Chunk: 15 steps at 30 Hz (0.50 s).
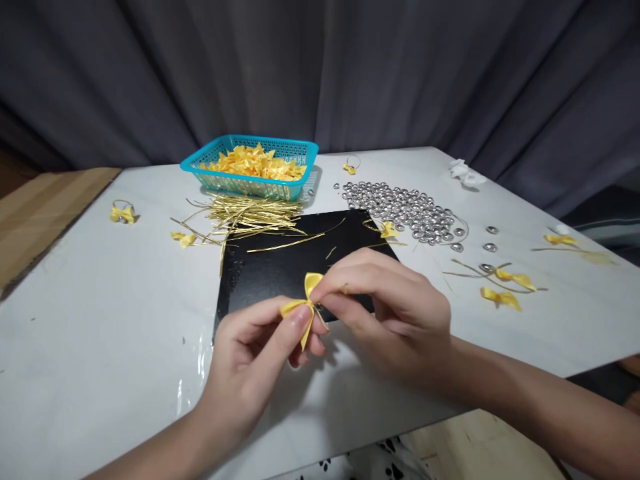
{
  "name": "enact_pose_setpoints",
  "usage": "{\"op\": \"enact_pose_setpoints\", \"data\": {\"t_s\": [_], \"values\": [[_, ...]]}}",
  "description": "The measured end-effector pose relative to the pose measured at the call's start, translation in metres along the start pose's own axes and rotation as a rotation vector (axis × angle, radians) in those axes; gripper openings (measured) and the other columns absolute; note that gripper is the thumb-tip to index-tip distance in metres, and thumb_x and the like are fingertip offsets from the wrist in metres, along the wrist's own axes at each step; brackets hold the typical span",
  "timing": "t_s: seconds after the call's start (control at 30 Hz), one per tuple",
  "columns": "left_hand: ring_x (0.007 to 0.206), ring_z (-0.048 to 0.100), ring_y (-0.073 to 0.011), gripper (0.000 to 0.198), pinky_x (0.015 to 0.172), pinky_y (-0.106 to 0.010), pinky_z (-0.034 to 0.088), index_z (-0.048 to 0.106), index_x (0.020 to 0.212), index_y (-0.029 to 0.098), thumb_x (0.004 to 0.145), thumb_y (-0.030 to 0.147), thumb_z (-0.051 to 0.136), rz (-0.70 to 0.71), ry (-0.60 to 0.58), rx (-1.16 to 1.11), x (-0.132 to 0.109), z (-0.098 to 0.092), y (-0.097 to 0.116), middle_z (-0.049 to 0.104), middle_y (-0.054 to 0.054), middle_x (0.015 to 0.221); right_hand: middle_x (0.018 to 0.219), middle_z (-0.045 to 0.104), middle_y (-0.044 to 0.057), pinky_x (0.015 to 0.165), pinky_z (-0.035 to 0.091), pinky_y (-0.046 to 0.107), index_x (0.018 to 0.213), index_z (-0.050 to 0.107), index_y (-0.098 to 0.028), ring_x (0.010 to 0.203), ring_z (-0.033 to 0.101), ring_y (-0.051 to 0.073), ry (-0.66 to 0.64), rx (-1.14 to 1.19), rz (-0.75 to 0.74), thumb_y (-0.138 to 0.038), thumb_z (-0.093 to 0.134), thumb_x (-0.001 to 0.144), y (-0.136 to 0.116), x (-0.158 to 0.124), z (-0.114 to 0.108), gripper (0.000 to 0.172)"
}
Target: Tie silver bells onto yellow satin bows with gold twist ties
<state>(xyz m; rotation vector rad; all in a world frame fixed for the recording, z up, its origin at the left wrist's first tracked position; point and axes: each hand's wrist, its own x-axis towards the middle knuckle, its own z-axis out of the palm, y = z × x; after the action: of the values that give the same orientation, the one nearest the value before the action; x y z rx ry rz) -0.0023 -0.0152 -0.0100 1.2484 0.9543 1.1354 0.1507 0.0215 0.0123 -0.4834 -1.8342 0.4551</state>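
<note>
A small yellow ribbon bow [306, 301] is held over the front edge of a black mat [280, 267]. My left hand [255, 360] pinches the bow from below with thumb and fingers closed. My right hand [385, 307] pinches the bow's right side at its knot, fingers curled. Whatever small piece sits at the knot is hidden by the fingertips. A bundle of gold wire ties [250, 217] lies just beyond the mat.
A teal basket [210, 162] of yellow ribbon pieces stands at the back. A heap of silver beads [405, 207] lies to the right. Finished yellow bows [505, 288] and another bow [123, 213] are scattered on the white table [100, 320]. A grey curtain hangs behind.
</note>
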Motion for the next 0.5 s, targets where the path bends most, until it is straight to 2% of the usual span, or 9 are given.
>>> {"op": "enact_pose_setpoints", "data": {"t_s": [0.27, 0.5], "values": [[0.049, 0.052, -0.0090, 0.024, 0.047, -0.018, 0.045, 0.066, 0.069, 0.020, 0.087, 0.030, 0.053, 0.045, 0.024, 0.085, 0.0001, 0.0024, 0.0032, 0.063, 0.000, 0.058, 0.072, 0.065, 0.001, 0.063, 0.051, 0.017, 0.079, 0.060, -0.014, 0.067, 0.058, 0.007, -0.016, -0.045, 0.048, -0.003, 0.054, 0.083, -0.0001, -0.0031, -0.0008, 0.013], [0.050, 0.052, -0.0091, 0.024, 0.046, -0.018, 0.044, 0.064, 0.069, 0.020, 0.088, 0.029, 0.051, 0.087, 0.042, 0.165, 0.0005, 0.0028, 0.0034, 0.062, 0.000, 0.058, 0.063, 0.062, -0.001, 0.063, 0.050, 0.018, 0.079, 0.060, -0.014, 0.066, 0.058, 0.007, -0.022, -0.028, 0.033, -0.003, 0.054, 0.083, 0.0004, -0.0019, 0.0002, 0.013]]}}
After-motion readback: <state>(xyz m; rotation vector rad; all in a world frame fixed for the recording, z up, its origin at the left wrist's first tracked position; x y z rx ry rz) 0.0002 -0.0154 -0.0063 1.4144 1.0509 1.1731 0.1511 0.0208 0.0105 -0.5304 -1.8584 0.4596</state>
